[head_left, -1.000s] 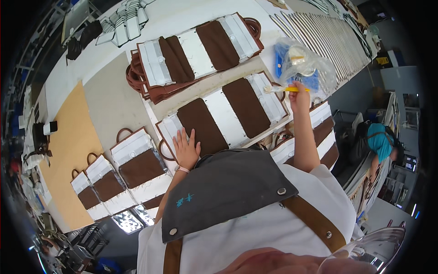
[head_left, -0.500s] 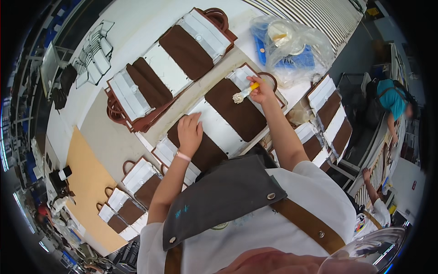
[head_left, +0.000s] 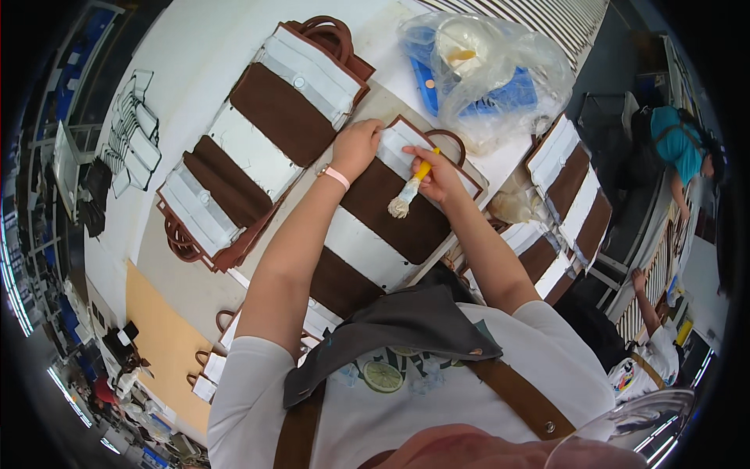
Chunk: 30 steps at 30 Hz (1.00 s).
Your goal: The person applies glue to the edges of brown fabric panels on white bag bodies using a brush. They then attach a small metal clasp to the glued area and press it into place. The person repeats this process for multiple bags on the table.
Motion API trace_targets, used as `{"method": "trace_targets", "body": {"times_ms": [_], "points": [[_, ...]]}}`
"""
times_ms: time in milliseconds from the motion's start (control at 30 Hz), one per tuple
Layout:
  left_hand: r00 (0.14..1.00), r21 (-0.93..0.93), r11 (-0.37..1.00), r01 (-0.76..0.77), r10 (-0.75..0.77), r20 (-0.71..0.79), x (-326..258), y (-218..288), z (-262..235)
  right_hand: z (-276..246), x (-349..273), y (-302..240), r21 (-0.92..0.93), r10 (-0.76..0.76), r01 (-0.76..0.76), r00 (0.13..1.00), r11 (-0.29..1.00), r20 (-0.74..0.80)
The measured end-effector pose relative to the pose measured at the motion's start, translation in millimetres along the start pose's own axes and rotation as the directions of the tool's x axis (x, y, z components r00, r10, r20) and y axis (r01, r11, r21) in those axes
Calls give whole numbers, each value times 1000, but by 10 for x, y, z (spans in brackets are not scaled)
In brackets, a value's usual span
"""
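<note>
- Open bag, brown cloth with white panels, lies flat on the bench in front of the person, under both hands.
- Right hand: fingers pinching the yellow handle of a brush; pale, clotted bristles over the brown cloth, contact unclear.
- Left hand: fingers bent at the bag's edge beside the white end; cannot tell whether they grip it.
- Done, as far as visible: both brown pieces lie on the bag, white strip between; looped handle at the right end.
- Left, by judgement: bag unfolded, brush in use, so work looks unfinished. Paste on the cloth can't be made out, so amount covered unknown.
- Stack of similar bags just beyond; tub of white stuff nearby in clear plastic.
</note>
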<state>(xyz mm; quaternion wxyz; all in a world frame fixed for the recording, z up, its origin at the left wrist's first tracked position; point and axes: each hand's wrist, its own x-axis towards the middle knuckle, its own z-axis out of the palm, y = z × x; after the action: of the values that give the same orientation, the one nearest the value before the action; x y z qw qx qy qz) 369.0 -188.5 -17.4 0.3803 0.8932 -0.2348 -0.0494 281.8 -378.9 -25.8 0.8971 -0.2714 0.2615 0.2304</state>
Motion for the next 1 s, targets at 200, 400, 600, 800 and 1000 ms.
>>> {"method": "trace_targets", "body": {"times_ms": [200,400,600,800,1000], "points": [[985,-95,983,157,-150,81,117,21,20,-6,-6,-2,-36,-18,18,1000,999,-1],[975,-17,984,178,-174,138,219,47,21,-3,-22,-9,-46,-26,27,999,999,26],[999,212,976,-50,46,20,145,99,66,-14,-44,7,-74,-56,60,996,995,64],[978,350,920,-175,202,-42,96,64,106,2,-49,10,-73,-49,53,997,996,59],[950,506,811,-294,304,65,138,102,93,4,-54,2,-88,-52,55,998,995,38]]}}
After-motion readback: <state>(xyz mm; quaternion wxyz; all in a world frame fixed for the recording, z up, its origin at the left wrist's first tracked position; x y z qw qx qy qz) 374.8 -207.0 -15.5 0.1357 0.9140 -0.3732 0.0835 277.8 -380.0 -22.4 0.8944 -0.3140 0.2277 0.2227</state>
